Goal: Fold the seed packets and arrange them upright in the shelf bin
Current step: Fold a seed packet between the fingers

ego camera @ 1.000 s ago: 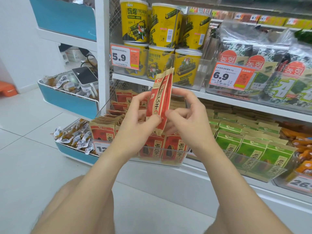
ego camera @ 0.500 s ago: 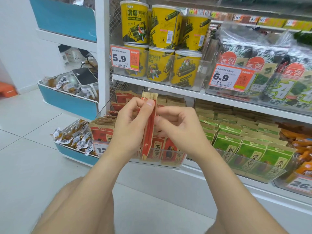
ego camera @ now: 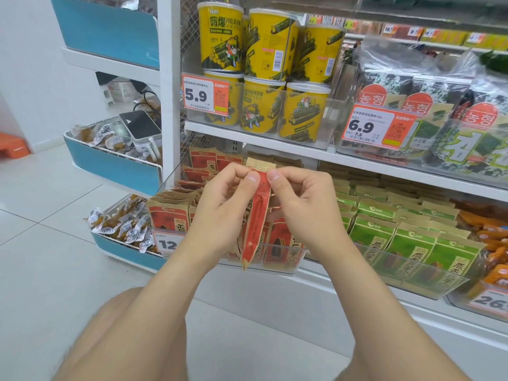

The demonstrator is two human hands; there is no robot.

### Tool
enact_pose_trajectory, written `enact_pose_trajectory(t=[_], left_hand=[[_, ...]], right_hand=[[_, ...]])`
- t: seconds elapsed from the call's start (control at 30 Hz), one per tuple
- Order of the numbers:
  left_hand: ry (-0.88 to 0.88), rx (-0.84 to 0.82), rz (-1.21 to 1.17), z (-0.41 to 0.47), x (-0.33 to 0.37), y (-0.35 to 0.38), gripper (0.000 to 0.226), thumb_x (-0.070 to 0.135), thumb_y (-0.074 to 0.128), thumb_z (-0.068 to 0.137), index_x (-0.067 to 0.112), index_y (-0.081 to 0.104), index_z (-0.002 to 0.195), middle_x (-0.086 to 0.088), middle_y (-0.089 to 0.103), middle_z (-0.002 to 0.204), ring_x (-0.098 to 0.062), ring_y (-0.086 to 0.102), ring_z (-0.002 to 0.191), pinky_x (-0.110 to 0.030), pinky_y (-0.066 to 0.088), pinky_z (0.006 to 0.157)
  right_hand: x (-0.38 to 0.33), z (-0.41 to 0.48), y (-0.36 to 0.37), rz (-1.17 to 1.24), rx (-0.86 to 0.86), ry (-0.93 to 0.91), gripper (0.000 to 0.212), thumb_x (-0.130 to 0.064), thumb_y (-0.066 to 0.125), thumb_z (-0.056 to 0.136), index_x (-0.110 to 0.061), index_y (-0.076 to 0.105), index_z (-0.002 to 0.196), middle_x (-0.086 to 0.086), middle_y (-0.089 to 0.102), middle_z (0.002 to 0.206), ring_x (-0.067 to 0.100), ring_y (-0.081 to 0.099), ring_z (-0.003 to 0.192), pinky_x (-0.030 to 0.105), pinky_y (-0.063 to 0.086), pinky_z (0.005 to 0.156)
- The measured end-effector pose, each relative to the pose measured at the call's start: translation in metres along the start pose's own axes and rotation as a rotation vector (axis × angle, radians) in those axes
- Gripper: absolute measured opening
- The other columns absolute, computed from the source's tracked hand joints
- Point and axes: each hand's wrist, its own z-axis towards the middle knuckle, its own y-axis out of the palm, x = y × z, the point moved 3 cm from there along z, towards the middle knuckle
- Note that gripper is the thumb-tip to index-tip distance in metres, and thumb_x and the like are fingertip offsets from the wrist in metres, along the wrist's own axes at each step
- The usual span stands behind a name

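Observation:
A red and tan seed packet (ego camera: 257,215) hangs edge-on between my hands, folded narrow, its tan top strip pinched at the upper end. My left hand (ego camera: 225,207) grips its left side with the thumb near the top. On the right side my right hand (ego camera: 302,202) holds the top edge between thumb and forefinger. Behind and below stands a clear shelf bin (ego camera: 275,266) with several red seed packets (ego camera: 168,215) upright in rows.
Green seed packets (ego camera: 412,243) fill the clear bin to the right. Yellow seaweed-roll tubs (ego camera: 261,108) and seaweed bags (ego camera: 439,105) sit on the shelf above. A blue-fronted tray (ego camera: 123,251) of small wrapped snacks juts out at lower left. White tile floor lies left and below.
The packet went from a wider, tilted face to a narrow upright fold. Both hands dropped slightly and my fingers moved up to pinch its top edge.

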Motion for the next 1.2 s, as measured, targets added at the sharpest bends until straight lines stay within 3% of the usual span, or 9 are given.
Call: enact_pose_trajectory(t=[0.23,0.3,0.4,0.5,0.6,0.9,1.0,1.1,1.2], left_hand=[[0.012,0.035,0.028,-0.003,0.006,0.001,0.026,0.034,0.055,0.112,0.013,0.067,0.105,-0.012,0.072,0.094,-0.02,0.066,0.083,-0.046,0.056,0.077],[0.013,0.037,0.046,-0.002,0.004,0.0,0.017,0.03,0.063,0.108,0.014,0.067,0.107,-0.01,0.075,0.098,-0.027,0.073,0.092,-0.053,0.06,0.085],[0.048,0.033,0.096,-0.001,0.002,-0.003,0.018,0.028,0.072,0.103,0.017,0.064,0.114,0.004,0.078,0.108,-0.017,0.074,0.105,-0.048,0.061,0.096],[0.085,0.027,0.193,0.0,0.001,-0.007,0.026,0.036,0.074,0.1,0.021,0.063,0.117,0.013,0.077,0.112,-0.01,0.074,0.108,-0.043,0.061,0.095],[0.111,0.05,0.291,0.001,-0.004,-0.011,0.011,0.032,0.064,0.108,0.024,0.064,0.115,0.013,0.079,0.104,-0.009,0.076,0.098,-0.049,0.062,0.086],[0.064,0.041,0.234,0.002,-0.001,-0.009,0.005,0.027,0.066,0.107,0.027,0.068,0.112,0.01,0.079,0.104,-0.012,0.076,0.099,-0.051,0.062,0.09],[0.088,-0.081,0.304,-0.004,0.001,-0.002,0.036,0.033,0.078,0.097,0.037,0.06,0.128,0.016,0.073,0.119,-0.006,0.069,0.115,-0.033,0.057,0.098],[0.201,-0.122,0.452,-0.008,0.002,0.006,0.063,0.031,0.084,0.091,0.039,0.053,0.145,0.015,0.052,0.148,0.005,0.04,0.147,-0.017,0.038,0.117],[0.182,-0.074,0.321,-0.004,0.002,0.004,0.045,0.021,0.071,0.103,0.031,0.057,0.144,0.016,0.062,0.131,0.001,0.061,0.123,-0.026,0.052,0.101]], right_hand=[[-0.005,-0.001,0.0,0.134,-0.013,0.056,0.011,-0.023,0.069,0.104,-0.015,0.077,0.105,0.009,0.079,0.083,0.028,0.079,0.075,0.042,0.065,0.06],[-0.006,-0.003,-0.001,0.077,-0.015,0.031,0.016,-0.028,0.079,0.097,-0.017,0.079,0.108,0.011,0.08,0.084,0.033,0.078,0.075,0.048,0.067,0.064],[-0.004,-0.002,-0.002,0.028,-0.026,-0.01,0.01,-0.019,0.077,0.099,-0.015,0.082,0.107,0.019,0.078,0.084,0.044,0.076,0.078,0.058,0.066,0.067],[-0.002,-0.002,-0.003,0.027,-0.033,-0.01,0.015,-0.011,0.066,0.106,-0.014,0.081,0.108,0.019,0.078,0.081,0.041,0.077,0.079,0.051,0.067,0.067],[-0.003,-0.002,-0.003,0.039,-0.074,0.012,0.019,-0.009,0.062,0.108,-0.017,0.079,0.113,0.011,0.08,0.08,0.025,0.08,0.076,0.037,0.067,0.063],[-0.002,-0.001,-0.002,-0.001,-0.037,0.024,0.022,-0.009,0.062,0.108,-0.023,0.079,0.106,0.011,0.08,0.076,0.022,0.078,0.071,0.038,0.066,0.061],[-0.001,0.0,-0.003,0.05,0.074,0.049,0.021,-0.009,0.065,0.106,-0.021,0.081,0.099,0.008,0.08,0.075,0.016,0.075,0.067,0.034,0.064,0.06],[-0.003,0.001,-0.005,0.183,0.099,0.1,0.013,-0.018,0.07,0.104,-0.012,0.082,0.103,0.011,0.082,0.084,0.031,0.08,0.07,0.038,0.066,0.061],[-0.004,0.003,-0.01,0.223,0.072,0.099,0.024,-0.025,0.068,0.106,-0.006,0.081,0.109,0.013,0.082,0.093,0.031,0.081,0.081,0.039,0.066,0.069]])
